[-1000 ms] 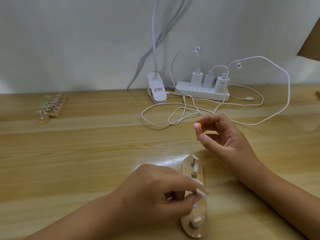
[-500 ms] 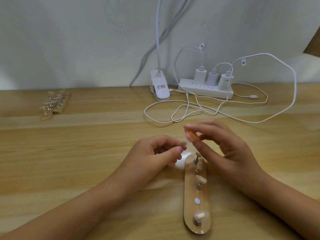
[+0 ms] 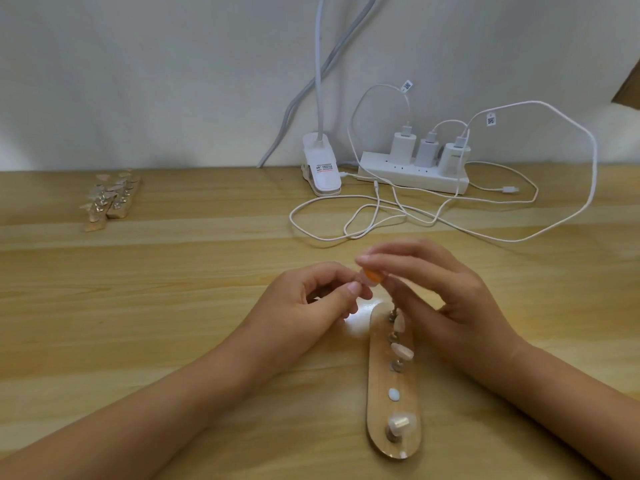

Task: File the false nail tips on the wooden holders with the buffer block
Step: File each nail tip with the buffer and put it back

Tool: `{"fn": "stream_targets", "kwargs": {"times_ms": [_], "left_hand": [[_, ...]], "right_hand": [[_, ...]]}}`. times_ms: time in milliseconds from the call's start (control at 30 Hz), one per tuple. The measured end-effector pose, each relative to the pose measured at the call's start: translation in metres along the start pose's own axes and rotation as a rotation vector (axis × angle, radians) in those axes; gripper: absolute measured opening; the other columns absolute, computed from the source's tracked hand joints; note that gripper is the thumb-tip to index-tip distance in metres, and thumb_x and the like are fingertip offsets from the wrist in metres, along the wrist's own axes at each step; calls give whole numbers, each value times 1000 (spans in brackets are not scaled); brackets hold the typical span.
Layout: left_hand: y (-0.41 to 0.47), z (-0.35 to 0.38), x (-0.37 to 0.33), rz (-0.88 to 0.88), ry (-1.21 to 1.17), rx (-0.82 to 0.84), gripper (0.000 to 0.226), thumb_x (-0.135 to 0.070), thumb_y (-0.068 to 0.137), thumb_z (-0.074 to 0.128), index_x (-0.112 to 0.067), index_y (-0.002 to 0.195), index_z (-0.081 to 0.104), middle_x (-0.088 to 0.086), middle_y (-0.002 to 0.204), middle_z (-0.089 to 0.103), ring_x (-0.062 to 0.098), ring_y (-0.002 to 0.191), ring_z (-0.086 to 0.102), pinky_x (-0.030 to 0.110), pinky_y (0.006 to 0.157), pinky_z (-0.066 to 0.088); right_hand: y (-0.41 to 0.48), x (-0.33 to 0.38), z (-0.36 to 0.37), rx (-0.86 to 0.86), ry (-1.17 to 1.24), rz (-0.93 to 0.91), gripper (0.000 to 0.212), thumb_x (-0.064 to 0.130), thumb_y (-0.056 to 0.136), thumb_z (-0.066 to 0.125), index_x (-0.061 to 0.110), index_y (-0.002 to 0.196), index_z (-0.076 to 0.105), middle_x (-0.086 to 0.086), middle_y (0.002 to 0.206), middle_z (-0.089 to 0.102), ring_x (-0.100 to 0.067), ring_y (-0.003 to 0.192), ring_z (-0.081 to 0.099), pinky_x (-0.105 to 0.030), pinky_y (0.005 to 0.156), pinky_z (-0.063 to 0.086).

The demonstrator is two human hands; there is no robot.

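risks, left to right.
- spare holders (image 3: 110,199): far back-left on the tabletop (image 3: 166,323), well apart from the work. no hazard seen there.
- left hand (image 3: 304,303): main risk. the nail tip (image 3: 364,289) it pinches is tiny and held up in the air. a firm stroke could flick it out of the pinch and send it skittering off. the piece is blurred, so i cannot tell whether a stud sits under it.
- wooden holder (image 3: 393,386): lies on the tabletop just below both hands, its far end close under the right hand's lower fingers. a dropped wrist could knock the tips standing on it. one spot shows only a white dot and no tip, likely where the held tip belongs.
- buffer block (image 3: 477,276): small, gripped at its edges. it may roll in the grip and rub skin instead of the tip.
- cables (image 3: 381,216): loose loops beyond the hands, near but not touching.

fingers.
- left hand: thumb and forefinger pressed together on the nail tip, the rest curled loosely beneath.
- right hand (image 3: 457,306): thumb and first fingers (image 3: 398,258) closed on the buffer block, its orange face meeting the tip. the remaining fingers are slightly spread and arched above the holder's far end.
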State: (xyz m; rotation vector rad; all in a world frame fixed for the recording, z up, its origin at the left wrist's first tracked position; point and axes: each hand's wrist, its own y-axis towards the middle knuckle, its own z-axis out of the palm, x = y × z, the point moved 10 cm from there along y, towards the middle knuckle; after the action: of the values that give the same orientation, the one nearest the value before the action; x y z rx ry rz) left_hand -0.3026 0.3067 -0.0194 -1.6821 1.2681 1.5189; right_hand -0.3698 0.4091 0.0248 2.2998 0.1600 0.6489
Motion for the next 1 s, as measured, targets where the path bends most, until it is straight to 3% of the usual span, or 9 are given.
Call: {"fn": "stream_targets", "kwargs": {"times_ms": [100,200,267,433,533,633,800,867,1000], "left_hand": [[0,1,-1,11,6,8,15,-26,85,58,-29,76,70,-13,65,59,3,64,53,22,69,44],[0,1,0,8,5,14,15,-25,90,58,-23,84,72,-14,66,61,3,63,54,18,68,43],[-1,2,-1,18,12,17,15,-28,88,58,-23,84,71,-14,65,60,3,63,54,20,69,43],[-1,2,-2,34,36,20,15,-28,89,58,-21,86,71,-17,67,61,1,63,54,17,69,43],[0,4,-4,46,57,33,13,-30,90,58,-24,84,69,-19,63,58,-1,62,53,14,66,39],[0,3,-2,39,53,17,13,-20,95,60,-23,86,69,-20,65,61,-1,62,54,14,67,41],[-1,6,-6,59,73,39,15,-34,93,59,-26,84,68,-21,66,61,-2,62,54,13,66,40],[-1,5,-3,52,75,34,12,-27,94,59,-24,87,69,-22,68,63,-3,63,55,12,67,41],[0,4,-4,74,74,31,11,-30,94,60,-28,86,67,-20,67,61,-3,64,56,12,65,41]], "right_hand": [[-1,8,6,34,8,-64,32,0,95,59,17,123,64,-1,122,63,-16,118,59,-29,98,46],[0,-10,0,-7,96,81,34,2,93,61,20,122,66,4,120,64,-11,117,60,-21,98,44],[-1,-7,3,9,99,70,35,1,93,61,18,122,66,3,121,64,-13,117,60,-19,98,43],[0,-10,1,2,137,104,32,3,94,60,19,121,66,4,121,64,-12,117,60,-21,98,43],[-1,3,5,30,69,1,33,0,95,60,17,123,64,2,123,63,-15,117,60,-26,98,46],[0,-6,2,12,74,61,33,1,93,61,18,122,65,3,121,63,-13,116,60,-31,98,48],[-1,-2,6,39,81,44,34,3,94,57,18,123,65,4,121,62,-15,116,60,-25,98,45],[-1,-11,4,27,123,117,34,4,94,57,19,123,65,6,120,62,-13,117,59,-21,98,44],[-2,2,5,24,91,45,33,4,95,57,18,124,65,3,122,62,-18,117,60,-28,98,46]]}}
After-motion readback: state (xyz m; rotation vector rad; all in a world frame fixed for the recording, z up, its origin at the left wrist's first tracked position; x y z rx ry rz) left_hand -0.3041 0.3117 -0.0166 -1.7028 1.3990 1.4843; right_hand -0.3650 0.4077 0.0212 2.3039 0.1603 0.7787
